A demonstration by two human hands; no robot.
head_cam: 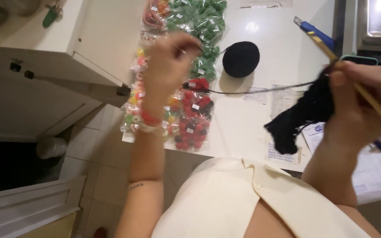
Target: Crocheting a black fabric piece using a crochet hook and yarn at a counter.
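The right hand (pixel 360 103) is closed around a wooden crochet hook (pixel 358 86) and a piece of black crochet work (pixel 303 112). The hook's long axis runs on a diagonal, from its upper end near the blue utility knife (pixel 314 33) down and to the right past the knuckles; which end carries the hook tip cannot be made out. The black crochet work hangs from the fingers, its length sloping down and to the left, above the printed papers (pixel 287 152) on the white tabletop (pixel 278 53).

From the crochet work a black yarn strand (pixel 252 90) stretches leftward, nearly level, to the raised left hand (pixel 170 66), whose fingers are curled together and pinch the strand near the thumb. That wrist wears a red band (pixel 148 118).

Beyond the strand, a black ball of yarn (pixel 241 58) lies on the tabletop. Left of the ball, partly behind the left hand, lie clear bags of coloured beads: green ones (pixel 201 20) farther away, red ones (pixel 192 121) nearer, and mixed colours (pixel 135 94) at the tabletop's left edge. The left forearm crosses in front of the mixed bag.
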